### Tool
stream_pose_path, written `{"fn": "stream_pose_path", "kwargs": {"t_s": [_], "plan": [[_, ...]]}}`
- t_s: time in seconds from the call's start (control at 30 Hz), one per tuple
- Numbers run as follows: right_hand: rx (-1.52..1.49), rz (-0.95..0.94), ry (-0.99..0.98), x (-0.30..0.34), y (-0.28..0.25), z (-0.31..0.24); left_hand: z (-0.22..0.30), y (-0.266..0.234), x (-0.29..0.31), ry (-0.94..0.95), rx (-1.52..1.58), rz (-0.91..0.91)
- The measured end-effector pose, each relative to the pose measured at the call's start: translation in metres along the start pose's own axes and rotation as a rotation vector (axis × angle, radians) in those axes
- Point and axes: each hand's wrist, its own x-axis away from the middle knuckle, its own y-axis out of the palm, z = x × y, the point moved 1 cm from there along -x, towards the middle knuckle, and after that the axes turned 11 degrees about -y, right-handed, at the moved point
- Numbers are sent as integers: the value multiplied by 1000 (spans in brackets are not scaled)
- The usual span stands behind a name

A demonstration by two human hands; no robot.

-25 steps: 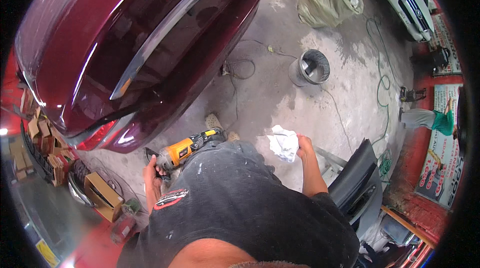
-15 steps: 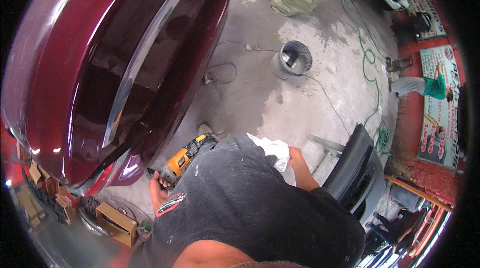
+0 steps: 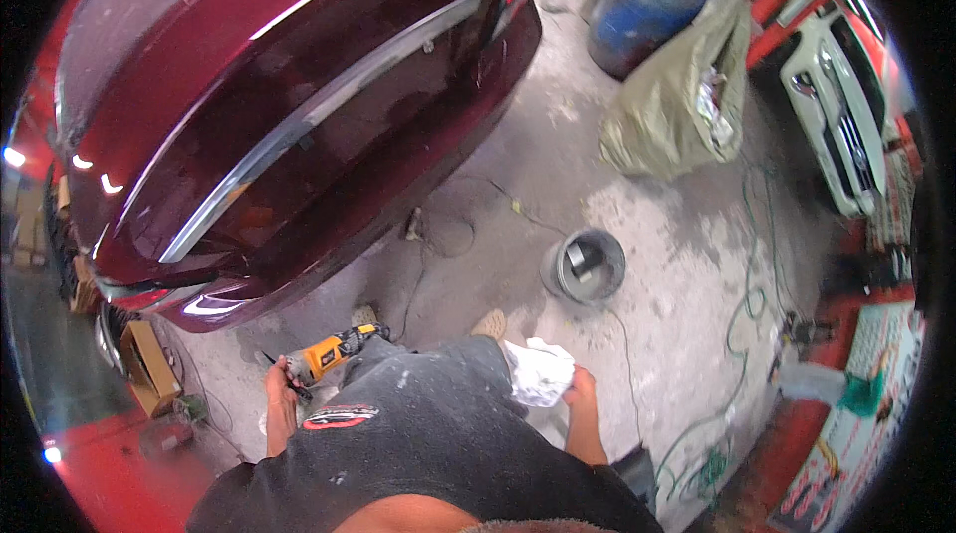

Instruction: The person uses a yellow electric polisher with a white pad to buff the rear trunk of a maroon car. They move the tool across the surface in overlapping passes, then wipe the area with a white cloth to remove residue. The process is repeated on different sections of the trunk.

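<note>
My left hand (image 3: 281, 396) is closed around the head end of a yellow and black power polisher (image 3: 327, 354), which lies sideways in front of my left hip. Its working face is turned out of sight. A crumpled white cloth (image 3: 541, 374) hangs by my right side, pinched in my right hand (image 3: 579, 390). Ahead to the left stands a dark red car (image 3: 329, 149) with a silver trim strip (image 3: 299, 130) across its rear. Both hands are apart from its bodywork.
A grey bucket (image 3: 609, 284) stands ahead on the concrete floor, with cables and a green hose (image 3: 737, 339) around it. Farther off are a bulging olive sack (image 3: 657, 130) and a blue drum (image 3: 642, 10). A person in green (image 3: 864, 392) is at the right, by a wall sign.
My view has swung right, bringing the blue drum into sight and shifting the car and sack. Both hands keep their hold on the polisher and the cloth. The cloth hangs fuller in view.
</note>
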Motion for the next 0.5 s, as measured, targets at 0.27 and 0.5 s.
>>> {"fn": "stream_pose_path", "kwargs": {"t_s": [0.27, 0.5], "plan": [[175, -256, -347, -84, 79, -235, -71, 90, 34, -59, 181, 42], [435, -448, -506, -120, 230, -359, -107, 193, 47, -84, 177, 120]]}}
